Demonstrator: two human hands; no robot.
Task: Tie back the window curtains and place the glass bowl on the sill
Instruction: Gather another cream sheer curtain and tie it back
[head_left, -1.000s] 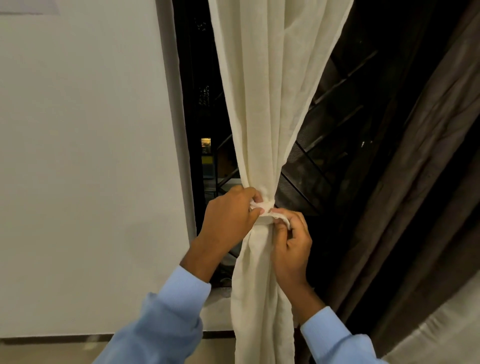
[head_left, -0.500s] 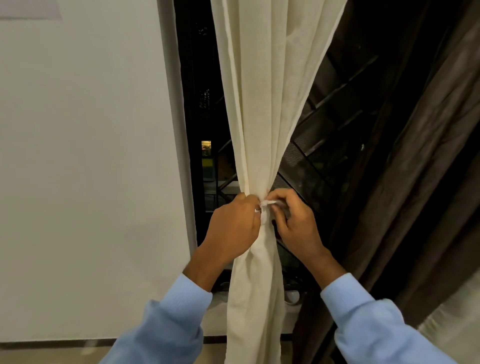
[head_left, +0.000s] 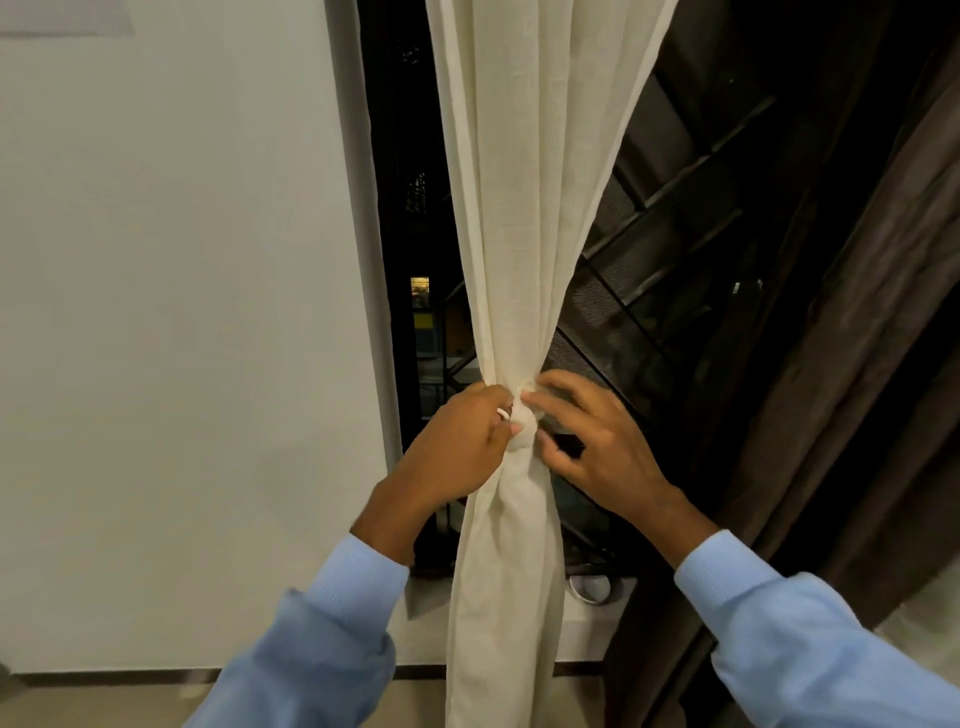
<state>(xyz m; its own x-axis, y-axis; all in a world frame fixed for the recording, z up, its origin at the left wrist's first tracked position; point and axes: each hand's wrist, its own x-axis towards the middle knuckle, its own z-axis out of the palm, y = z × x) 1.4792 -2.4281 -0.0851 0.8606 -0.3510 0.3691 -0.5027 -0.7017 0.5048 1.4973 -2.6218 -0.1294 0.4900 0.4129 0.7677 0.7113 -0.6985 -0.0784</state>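
At the waist of the cream curtain (head_left: 519, 208), left hand (head_left: 462, 441) pinches the white tie (head_left: 503, 414); right hand (head_left: 597, 447), spread, touches alongside.

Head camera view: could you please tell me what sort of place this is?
Probably a room in a home at night: a cream curtain at a dark barred window, a white wall.

The cream curtain (head_left: 524, 208) hangs vertically, drawn into a tight bunch at mid-height and flaring below. My left hand (head_left: 462, 441) grips the bunch, with a white tie (head_left: 503, 413) showing at my fingers. My right hand (head_left: 597, 441) touches it with straight fingertips. The brown curtain (head_left: 857, 364) hangs loose at right. A shiny-rimmed round bowl (head_left: 592, 590), partly hidden, sits on the sill (head_left: 592, 631).
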